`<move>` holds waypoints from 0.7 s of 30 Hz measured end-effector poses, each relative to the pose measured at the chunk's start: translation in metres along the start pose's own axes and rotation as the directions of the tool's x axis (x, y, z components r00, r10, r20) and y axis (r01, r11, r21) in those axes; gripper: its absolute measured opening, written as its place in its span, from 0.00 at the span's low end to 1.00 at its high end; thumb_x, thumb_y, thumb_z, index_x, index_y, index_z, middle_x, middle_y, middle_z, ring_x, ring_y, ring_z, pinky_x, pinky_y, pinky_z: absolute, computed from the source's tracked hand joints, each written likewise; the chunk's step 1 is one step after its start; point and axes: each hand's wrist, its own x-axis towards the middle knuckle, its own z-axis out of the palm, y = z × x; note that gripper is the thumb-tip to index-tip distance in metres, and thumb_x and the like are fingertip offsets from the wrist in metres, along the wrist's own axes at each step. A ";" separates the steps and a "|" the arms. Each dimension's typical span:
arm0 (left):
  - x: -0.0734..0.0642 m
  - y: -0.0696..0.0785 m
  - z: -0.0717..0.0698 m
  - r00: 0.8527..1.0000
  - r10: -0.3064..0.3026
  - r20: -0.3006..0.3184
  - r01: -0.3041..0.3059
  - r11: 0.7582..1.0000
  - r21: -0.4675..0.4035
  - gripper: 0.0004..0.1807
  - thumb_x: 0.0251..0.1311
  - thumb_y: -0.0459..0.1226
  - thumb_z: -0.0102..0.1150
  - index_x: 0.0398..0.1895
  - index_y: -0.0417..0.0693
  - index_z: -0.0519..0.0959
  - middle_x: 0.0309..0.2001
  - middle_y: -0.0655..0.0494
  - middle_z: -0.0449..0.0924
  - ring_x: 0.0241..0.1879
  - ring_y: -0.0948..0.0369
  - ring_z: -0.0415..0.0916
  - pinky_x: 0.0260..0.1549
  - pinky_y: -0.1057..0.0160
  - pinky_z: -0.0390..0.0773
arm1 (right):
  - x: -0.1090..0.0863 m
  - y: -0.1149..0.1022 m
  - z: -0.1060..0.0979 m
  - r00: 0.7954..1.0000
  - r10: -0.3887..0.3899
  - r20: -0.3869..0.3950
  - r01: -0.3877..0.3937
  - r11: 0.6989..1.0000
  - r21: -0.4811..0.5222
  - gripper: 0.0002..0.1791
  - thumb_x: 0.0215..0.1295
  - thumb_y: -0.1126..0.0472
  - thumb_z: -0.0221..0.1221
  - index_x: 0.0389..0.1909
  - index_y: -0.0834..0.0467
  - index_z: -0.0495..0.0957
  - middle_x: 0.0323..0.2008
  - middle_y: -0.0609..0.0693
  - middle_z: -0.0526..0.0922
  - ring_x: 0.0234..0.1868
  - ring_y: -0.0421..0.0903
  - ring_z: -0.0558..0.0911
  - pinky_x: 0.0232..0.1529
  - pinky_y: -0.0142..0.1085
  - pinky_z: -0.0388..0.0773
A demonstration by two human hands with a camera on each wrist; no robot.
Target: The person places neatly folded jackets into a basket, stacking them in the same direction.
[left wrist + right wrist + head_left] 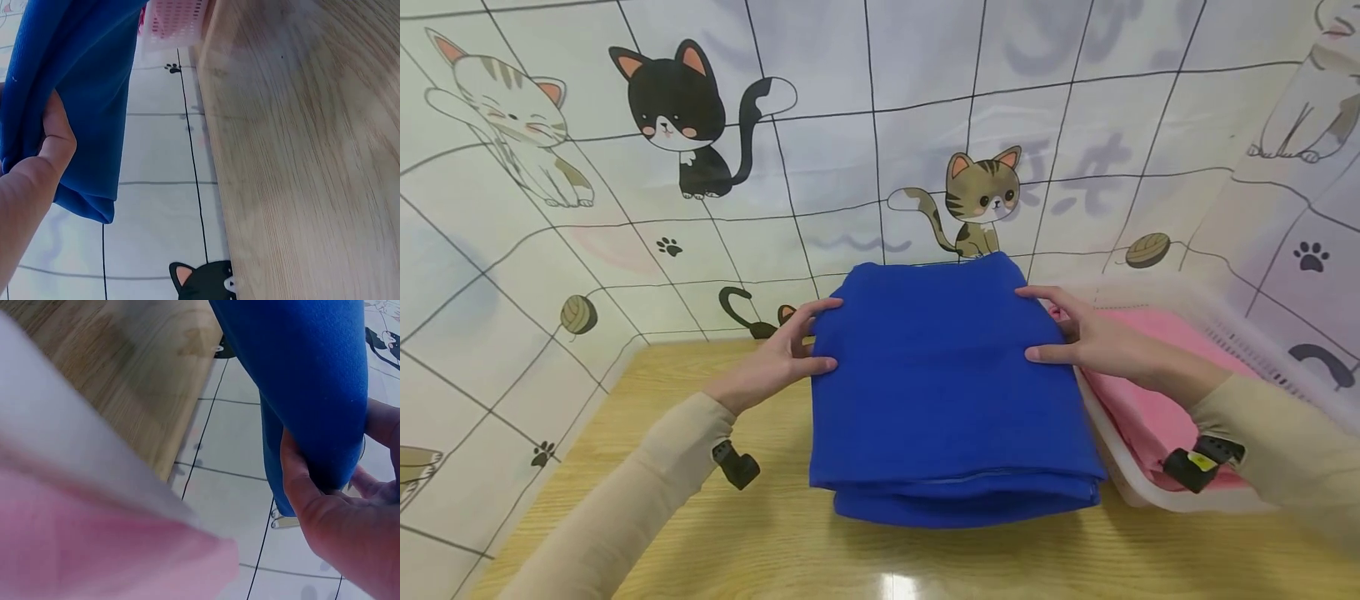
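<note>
A folded blue cloth (pixel 951 375), in several layers, is held between my two hands over the middle of the wooden table. My left hand (pixel 778 358) grips its left edge, thumb on the near face and fingers around the side. On the opposite edge, my right hand (pixel 1105 337) holds it the same way. The left wrist view shows the left thumb pressed into the fold of the cloth (pixel 94 119). In the right wrist view, the right hand (pixel 356 531) curls around the cloth's rounded edge, with some fingers hidden behind it.
A white plastic basket (pixel 1187 498) with pink cloth (pixel 1138 404) in it stands at the right, close beside the blue cloth. The wooden table (pixel 715 533) meets a wall covering (pixel 827 183) printed with cats and grid lines.
</note>
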 end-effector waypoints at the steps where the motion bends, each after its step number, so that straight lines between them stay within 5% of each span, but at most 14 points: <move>1: 0.002 0.001 0.002 1.000 0.007 0.004 -0.007 1.000 -0.008 0.40 0.63 0.36 0.63 0.72 0.70 0.54 0.73 0.54 0.47 0.68 0.49 0.58 0.58 0.46 0.67 | -0.002 0.001 -0.002 1.000 0.004 -0.004 -0.004 1.000 -0.009 0.45 0.64 0.53 0.64 0.75 0.46 0.46 0.71 0.66 0.52 0.66 0.71 0.60 0.57 0.64 0.62; 4: 0.007 0.002 0.007 1.000 0.024 0.020 -0.023 0.999 -0.027 0.40 0.63 0.34 0.62 0.72 0.70 0.54 0.73 0.55 0.46 0.67 0.48 0.58 0.58 0.47 0.68 | -0.008 0.003 -0.006 1.000 0.006 -0.017 -0.006 1.000 -0.025 0.45 0.65 0.53 0.63 0.75 0.46 0.46 0.71 0.66 0.52 0.63 0.71 0.64 0.56 0.62 0.65; 10: 0.016 0.005 0.015 0.998 0.052 0.040 -0.050 0.998 -0.045 0.40 0.63 0.30 0.60 0.73 0.68 0.54 0.72 0.54 0.49 0.65 0.48 0.61 0.56 0.47 0.71 | -0.020 0.006 -0.015 0.999 0.038 -0.028 -0.039 0.998 -0.046 0.46 0.65 0.53 0.63 0.76 0.44 0.44 0.63 0.70 0.67 0.57 0.65 0.74 0.53 0.59 0.68; 21: 0.037 0.017 0.030 0.989 0.130 0.064 -0.123 0.987 -0.106 0.40 0.64 0.29 0.58 0.73 0.66 0.54 0.73 0.58 0.47 0.67 0.51 0.60 0.57 0.49 0.70 | -0.034 0.012 -0.037 0.995 -0.002 -0.100 -0.009 0.994 -0.109 0.45 0.67 0.58 0.62 0.76 0.47 0.45 0.62 0.74 0.65 0.55 0.69 0.74 0.49 0.60 0.72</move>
